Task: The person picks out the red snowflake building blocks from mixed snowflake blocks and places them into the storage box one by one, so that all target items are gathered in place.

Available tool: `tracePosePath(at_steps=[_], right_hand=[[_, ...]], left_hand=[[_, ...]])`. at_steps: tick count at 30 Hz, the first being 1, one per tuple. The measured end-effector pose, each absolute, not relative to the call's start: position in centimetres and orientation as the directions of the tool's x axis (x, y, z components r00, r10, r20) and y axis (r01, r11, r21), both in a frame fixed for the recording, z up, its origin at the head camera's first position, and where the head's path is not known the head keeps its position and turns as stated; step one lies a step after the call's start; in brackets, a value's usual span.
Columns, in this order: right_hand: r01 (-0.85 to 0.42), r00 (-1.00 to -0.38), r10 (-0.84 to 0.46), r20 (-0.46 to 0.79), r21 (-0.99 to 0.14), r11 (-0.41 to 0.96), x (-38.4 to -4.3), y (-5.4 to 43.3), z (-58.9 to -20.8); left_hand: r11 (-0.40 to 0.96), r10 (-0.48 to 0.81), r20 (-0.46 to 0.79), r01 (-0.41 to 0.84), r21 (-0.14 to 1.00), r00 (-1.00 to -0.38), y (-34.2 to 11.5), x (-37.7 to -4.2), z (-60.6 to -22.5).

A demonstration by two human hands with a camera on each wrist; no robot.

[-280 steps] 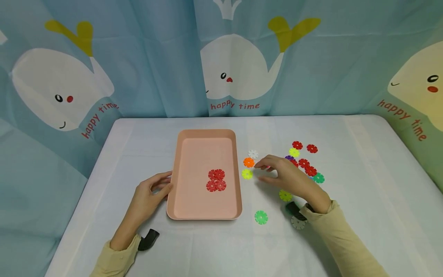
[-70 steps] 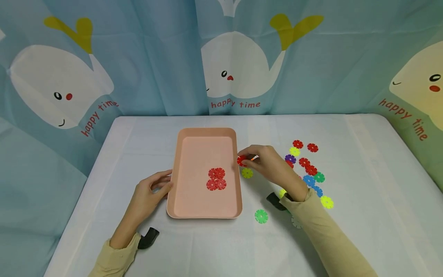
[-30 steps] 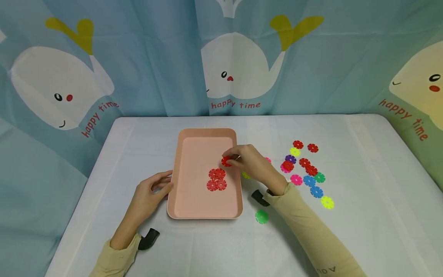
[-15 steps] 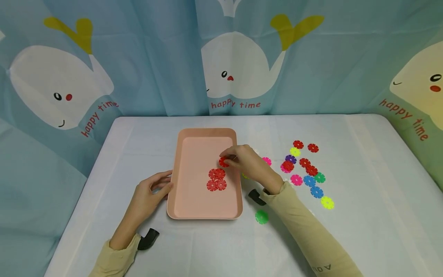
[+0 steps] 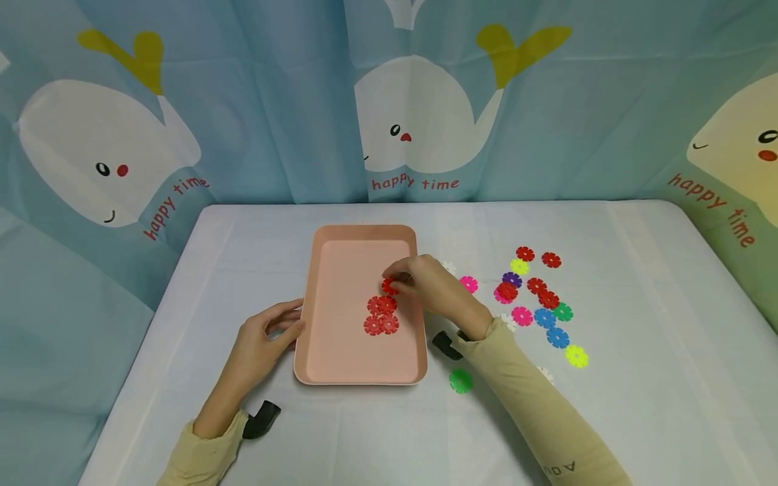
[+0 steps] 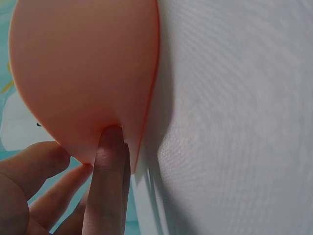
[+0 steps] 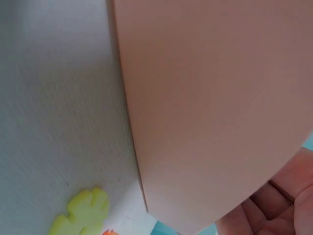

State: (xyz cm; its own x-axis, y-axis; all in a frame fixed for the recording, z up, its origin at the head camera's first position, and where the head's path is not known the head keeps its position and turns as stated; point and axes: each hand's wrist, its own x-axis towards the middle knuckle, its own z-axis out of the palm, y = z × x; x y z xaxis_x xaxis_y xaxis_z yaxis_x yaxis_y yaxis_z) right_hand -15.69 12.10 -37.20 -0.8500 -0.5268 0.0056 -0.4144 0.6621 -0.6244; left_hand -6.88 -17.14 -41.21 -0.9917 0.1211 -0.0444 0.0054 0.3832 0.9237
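Observation:
My left hand holds the left edge of a pink tray, its thumb and fingers at the rim; in the left wrist view, fingertips touch the tray's outer wall. Several red notched plastic discs lie clustered inside the tray, right of its middle. Just above that cluster, my right hand pinches another red notched disc between thumb and fingers. In the right wrist view only part of this hand shows behind the tray's wall, and the pinched disc is hidden.
Right of the tray, several loose notched discs lie on the white table: reds, blues, a pink, a yellow and a green. A yellow disc beside the tray shows in the right wrist view.
My right hand picked up a red disc from beside the tray's right edge and carried it left over the tray, then slightly down towards the cluster. My left hand stays at the tray.

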Motion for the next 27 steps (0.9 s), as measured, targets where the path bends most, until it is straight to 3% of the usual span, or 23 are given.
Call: tracePosePath(at_steps=[27], right_hand=[[-0.450, -0.839, -0.544, 0.005, -0.569, 0.688, -16.3, 11.2, -38.3]], left_hand=[[0.383, 0.119, -0.040, 0.009, 0.924, -0.992, -17.2, -7.0, -41.3]])
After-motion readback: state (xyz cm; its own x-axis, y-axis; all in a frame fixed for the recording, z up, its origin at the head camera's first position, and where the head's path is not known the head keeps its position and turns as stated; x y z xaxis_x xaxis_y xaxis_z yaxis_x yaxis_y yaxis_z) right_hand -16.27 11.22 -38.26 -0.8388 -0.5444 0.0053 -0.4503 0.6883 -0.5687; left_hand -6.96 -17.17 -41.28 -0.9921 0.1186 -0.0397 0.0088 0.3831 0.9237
